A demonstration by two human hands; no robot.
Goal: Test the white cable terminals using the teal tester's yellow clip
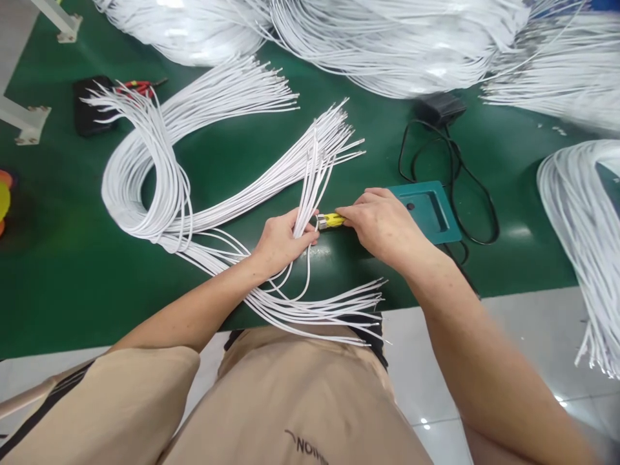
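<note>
My left hand is closed around a small bunch of white cables, whose tips stick up past the fingers. In my right hand is a small yellow tool with a metal front end, pointing left toward my left fingertips; its exact kind is unclear. The tool's tip is close to the held cables, and I cannot tell whether it touches them. A looped bundle of white cables lies to the left, with strands running toward my left hand. Loose cable ends spread along the table's front edge.
A teal tray sits by my right wrist on the green table. Behind it are a black adapter and its cord. Red-handled pliers lie back left. Large white cable heaps line the back; another bundle hangs over the right edge.
</note>
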